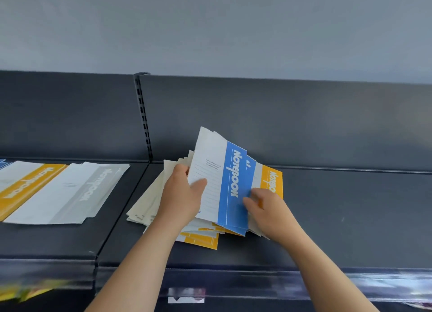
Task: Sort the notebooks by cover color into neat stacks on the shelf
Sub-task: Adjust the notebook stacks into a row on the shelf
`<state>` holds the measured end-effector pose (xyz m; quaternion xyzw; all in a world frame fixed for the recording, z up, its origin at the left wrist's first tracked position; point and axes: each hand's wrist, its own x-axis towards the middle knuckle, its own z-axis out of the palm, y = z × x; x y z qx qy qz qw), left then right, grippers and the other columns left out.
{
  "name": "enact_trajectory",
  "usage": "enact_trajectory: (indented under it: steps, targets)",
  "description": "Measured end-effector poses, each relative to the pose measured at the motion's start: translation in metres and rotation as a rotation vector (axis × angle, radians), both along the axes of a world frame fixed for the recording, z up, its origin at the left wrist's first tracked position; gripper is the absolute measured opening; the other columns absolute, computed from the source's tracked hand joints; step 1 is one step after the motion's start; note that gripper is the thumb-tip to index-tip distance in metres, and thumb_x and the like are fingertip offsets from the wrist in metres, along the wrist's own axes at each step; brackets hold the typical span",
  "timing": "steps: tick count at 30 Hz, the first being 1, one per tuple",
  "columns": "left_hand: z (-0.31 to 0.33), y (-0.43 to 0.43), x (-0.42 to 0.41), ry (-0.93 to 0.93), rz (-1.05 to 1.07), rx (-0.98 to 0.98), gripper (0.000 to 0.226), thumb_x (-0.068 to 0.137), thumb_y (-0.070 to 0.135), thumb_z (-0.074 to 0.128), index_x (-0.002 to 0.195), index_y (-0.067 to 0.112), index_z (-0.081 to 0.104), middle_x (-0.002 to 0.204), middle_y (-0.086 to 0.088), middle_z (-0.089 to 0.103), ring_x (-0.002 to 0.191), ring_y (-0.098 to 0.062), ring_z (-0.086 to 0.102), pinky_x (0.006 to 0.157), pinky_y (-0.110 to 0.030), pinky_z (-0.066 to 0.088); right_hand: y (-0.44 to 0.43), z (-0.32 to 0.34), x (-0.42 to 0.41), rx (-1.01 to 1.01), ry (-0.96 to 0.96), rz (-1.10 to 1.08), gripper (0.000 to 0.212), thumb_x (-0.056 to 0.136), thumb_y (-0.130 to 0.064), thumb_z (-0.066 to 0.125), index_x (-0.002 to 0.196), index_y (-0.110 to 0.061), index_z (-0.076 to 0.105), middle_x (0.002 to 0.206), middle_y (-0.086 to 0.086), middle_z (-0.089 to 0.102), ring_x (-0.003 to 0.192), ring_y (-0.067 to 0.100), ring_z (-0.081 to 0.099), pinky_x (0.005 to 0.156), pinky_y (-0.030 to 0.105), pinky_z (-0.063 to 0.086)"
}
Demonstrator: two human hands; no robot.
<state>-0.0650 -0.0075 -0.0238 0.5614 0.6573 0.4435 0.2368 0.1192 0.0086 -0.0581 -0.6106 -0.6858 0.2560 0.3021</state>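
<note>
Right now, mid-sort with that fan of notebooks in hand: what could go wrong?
1. The left hand grips a loose fanned bundle; the yellow notebooks sticking out at its bottom could slip onto the shelf.
2. The right hand pinches the blue notebook only at its edge; pulling it may drag neighbours along.
3. The grey stack seems to overlap the yellow stack, so colours could mix there.

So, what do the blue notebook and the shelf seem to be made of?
The blue notebook: thin paper or card, matte printed cover; it bends in the left hand. The shelf: probably painted metal, dark grey, dull sheen; its slotted upright suggests steel shelving.
</note>
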Motion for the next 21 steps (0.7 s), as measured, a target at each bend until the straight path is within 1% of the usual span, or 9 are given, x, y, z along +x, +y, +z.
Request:
enact_trajectory:
  steps: [2,4,7,9,10,13,17,19,21]
  targets:
    - [0.002,-0.006,-0.006,-0.06,0.011,0.028,0.021,0.096,0.024,0.051,0.113,0.014,0.047,0.104,0.008,0.057,0.079,-0.003,0.055,0.039,-0.008,0.04,0.0,0.004,-0.011,-0.004,0.088,0.021,0.019,0.093,-0.024,0.049,0.08,-0.01,0.052,0.086,-0.005,0.059,0.076,0.013,0.055,0.056,0.025,0.042]
    - [0.002,-0.011,-0.016,-0.084,0.04,0.06,0.019,0.096,0.025,0.05,0.11,0.013,0.045,0.101,0.009,0.055,0.078,-0.001,0.054,0.04,-0.009,0.04,-0.003,0.012,-0.022,0.029,0.153,0.039,0.01,0.093,-0.022,0.051,0.098,-0.015,0.057,0.098,-0.01,0.061,0.083,0.006,0.058,0.057,0.016,0.048]
    - [0.001,-0.017,-0.038,-0.079,0.07,0.072,0.018,0.098,0.028,0.044,0.11,0.014,0.043,0.105,0.01,0.055,0.08,0.002,0.054,0.053,-0.017,0.048,-0.01,0.021,-0.041,0.047,0.281,0.085,0.025,0.093,-0.018,0.054,0.117,-0.026,0.052,0.098,-0.015,0.059,0.08,-0.006,0.056,0.05,0.002,0.042]
    - [0.0,-0.022,-0.054,-0.091,0.074,0.053,0.016,0.098,0.025,0.041,0.111,0.014,0.042,0.109,0.01,0.056,0.083,0.003,0.053,0.063,-0.024,0.053,-0.012,0.026,-0.056,0.073,0.299,0.107,0.034,0.093,-0.019,0.055,0.125,-0.028,0.05,0.094,-0.018,0.059,0.08,-0.006,0.056,0.049,0.002,0.042]
    - [0.0,-0.024,-0.062,-0.097,0.07,0.045,0.015,0.098,0.021,0.041,0.112,0.015,0.04,0.111,0.011,0.056,0.083,0.004,0.053,0.064,-0.024,0.053,-0.012,0.028,-0.064,0.092,0.286,0.113,0.036,0.093,-0.02,0.055,0.127,-0.03,0.049,0.092,-0.02,0.058,0.081,-0.005,0.057,0.05,0.003,0.043]
    - [-0.002,-0.031,-0.088,-0.097,0.063,0.031,0.022,0.096,0.014,0.041,0.117,0.019,0.037,0.112,0.014,0.052,0.087,0.0,0.052,0.06,-0.017,0.046,-0.013,0.032,-0.091,0.139,0.234,0.125,0.036,0.093,-0.022,0.055,0.126,-0.033,0.047,0.089,-0.023,0.055,0.081,-0.005,0.055,0.049,0.005,0.044]
    - [-0.001,-0.041,-0.132,-0.074,0.092,0.055,0.026,0.097,0.015,0.044,0.122,0.023,0.044,0.119,0.011,0.056,0.102,-0.008,0.054,0.059,-0.011,0.047,-0.012,0.033,-0.134,0.182,0.209,0.138,0.037,0.091,-0.021,0.057,0.125,-0.032,0.049,0.09,-0.018,0.06,0.084,-0.002,0.057,0.054,0.011,0.039]
    - [0.001,-0.048,-0.16,-0.045,0.11,0.072,0.026,0.098,0.016,0.046,0.122,0.023,0.046,0.115,0.013,0.055,0.101,-0.006,0.053,0.051,-0.007,0.045,-0.012,0.032,-0.161,0.18,0.213,0.149,0.038,0.089,-0.019,0.058,0.125,-0.031,0.051,0.091,-0.016,0.061,0.085,0.001,0.057,0.057,0.014,0.041]
    - [0.003,-0.055,-0.189,-0.012,0.13,0.084,0.026,0.098,0.017,0.047,0.123,0.024,0.048,0.113,0.015,0.053,0.098,-0.004,0.051,0.048,-0.005,0.043,-0.014,0.032,-0.191,0.178,0.234,0.166,0.037,0.088,-0.017,0.059,0.123,-0.029,0.053,0.09,-0.015,0.061,0.085,0.001,0.058,0.058,0.011,0.041]
